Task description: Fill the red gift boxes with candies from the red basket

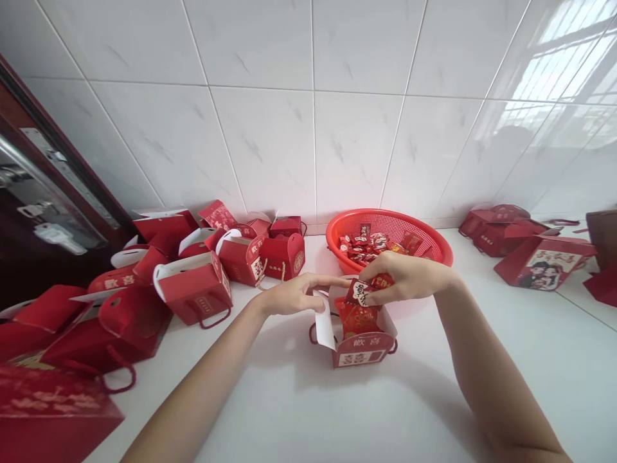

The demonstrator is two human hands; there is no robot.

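Note:
In front of me stands a small red gift box (pixel 364 357) with its top open and cord handles at its sides. My left hand (pixel 296 296) grips the box's white-lined flap (pixel 325 329), thumb against the lining. Over the opening, my right hand (pixel 409 278) is closed on a dark red candy packet (pixel 358 293) with white lettering. A larger red packet with gold print (pixel 359 318) lies in the box, just below those fingers. Behind the right hand, a red plastic basket (pixel 438 239) holds many small wrapped candies (pixel 362 245).
Several red gift boxes (pixel 195 289) crowd the white table on the left, some with open lids. More boxes (pixel 544 263) stand at the far right. A tiled wall (pixel 265 141) closes off the back, and a dark door with keys (pixel 60 238) is at the left.

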